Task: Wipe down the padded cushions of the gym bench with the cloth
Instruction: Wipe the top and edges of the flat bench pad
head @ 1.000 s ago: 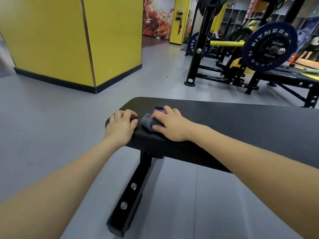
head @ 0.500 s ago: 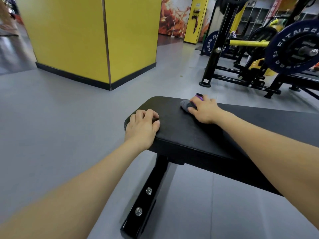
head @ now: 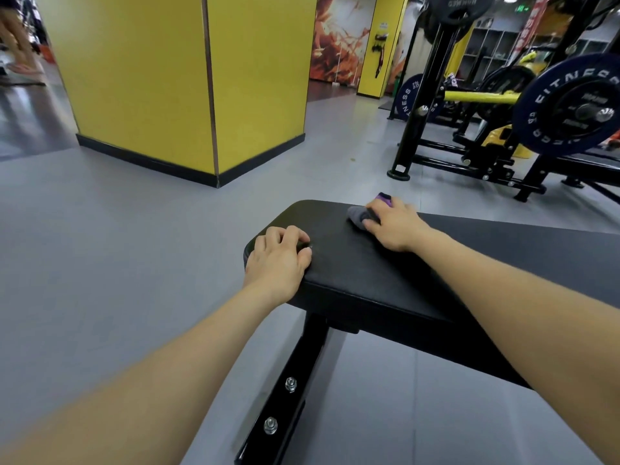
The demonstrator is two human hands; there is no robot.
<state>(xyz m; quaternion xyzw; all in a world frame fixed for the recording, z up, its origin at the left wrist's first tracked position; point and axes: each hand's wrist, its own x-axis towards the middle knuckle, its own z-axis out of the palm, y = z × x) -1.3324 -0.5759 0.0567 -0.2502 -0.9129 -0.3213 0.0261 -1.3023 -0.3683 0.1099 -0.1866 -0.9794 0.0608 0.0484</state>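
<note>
A black padded bench cushion [head: 369, 270] runs from the centre to the right edge of the head view, on a black steel leg [head: 285, 391]. My right hand [head: 394, 226] grips a bunched grey and purple cloth [head: 357, 214] and presses it on the cushion's far edge near its left end. My left hand [head: 276, 260] rests on the near left corner of the cushion, its fingers curled over the pad's end. Most of the cloth is hidden under my right hand.
Grey floor surrounds the bench. A yellow pillar [head: 188, 85] stands at the back left. A black rack [head: 432, 105] with a dark blue weight plate [head: 570, 109] and yellow bar stands at the back right. A person's legs [head: 16, 41] show at the top left.
My right hand slid the cloth from beside my left hand across to the cushion's far edge. The view shifted left. My left hand kept its place on the corner.
</note>
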